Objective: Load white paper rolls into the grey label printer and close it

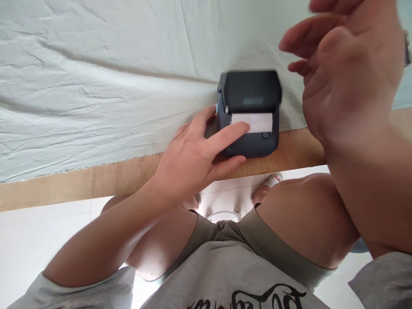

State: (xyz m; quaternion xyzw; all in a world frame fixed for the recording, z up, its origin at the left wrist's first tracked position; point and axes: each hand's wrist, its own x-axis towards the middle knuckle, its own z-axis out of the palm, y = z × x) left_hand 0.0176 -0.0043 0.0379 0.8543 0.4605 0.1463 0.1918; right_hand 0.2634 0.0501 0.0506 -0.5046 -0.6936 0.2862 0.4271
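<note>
A small black label printer (249,91) sits near the front edge of the cloth-covered table, with a blank white label (261,122) lying across its front slot. A round power button shows just below the label. My left hand (201,150) grips the printer from its left side, one finger resting on the label and another digit along the front bottom edge. The fingers on the far left side are partly hidden. Raised at the upper right, my right hand (344,73) is apart from the printer, its fingers loosely bent and separated, slightly blurred, with nothing seen in them.
Pale green wrinkled cloth (112,86) covers the table, leaving a bare wooden strip (128,174) along the front edge. My legs and the white tiled floor (48,236) show below. A small dark object (407,47) is cut off at the right border.
</note>
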